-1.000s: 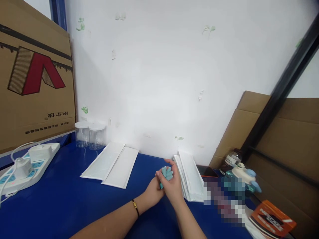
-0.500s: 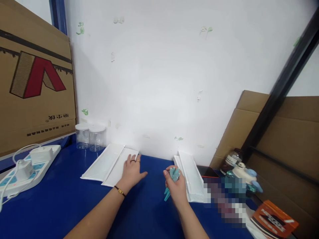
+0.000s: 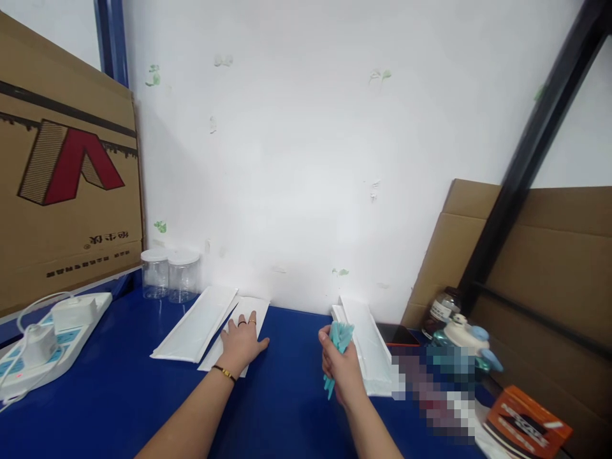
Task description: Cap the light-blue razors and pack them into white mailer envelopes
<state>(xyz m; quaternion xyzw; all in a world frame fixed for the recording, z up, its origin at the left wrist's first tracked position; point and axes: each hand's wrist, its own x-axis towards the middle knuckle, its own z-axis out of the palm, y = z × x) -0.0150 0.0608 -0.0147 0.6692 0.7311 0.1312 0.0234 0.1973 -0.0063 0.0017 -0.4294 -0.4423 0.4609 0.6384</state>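
Note:
My left hand [image 3: 241, 347] lies with fingers spread on a flat white packet [image 3: 258, 310], covering its middle. Just left of it, a second white packet [image 3: 194, 325] with a translucent front rests on the blue table. My right hand [image 3: 345, 370] is closed around a bundle of thin teal strips [image 3: 341, 335]; their ends stick out above and below the fist, and what they are exactly I cannot tell. Beside that hand, on its right, lies a small overlapping stack of similar white packets [image 3: 370, 344].
At the left are a power strip [image 3: 90, 322] with chargers, two clear lidded jars [image 3: 184, 280] and a big cardboard box [image 3: 71, 223]. On the right stand a brown bottle [image 3: 440, 312], a teal bottle [image 3: 466, 344] and an orange box [image 3: 528, 421]. A phone-like dark slab [image 3: 396, 334] lies near the wall.
The packet under my left hand has turned and slid, opening a gap from its neighbour at the near end. My right hand still grips the teal strips. The view has shifted slightly.

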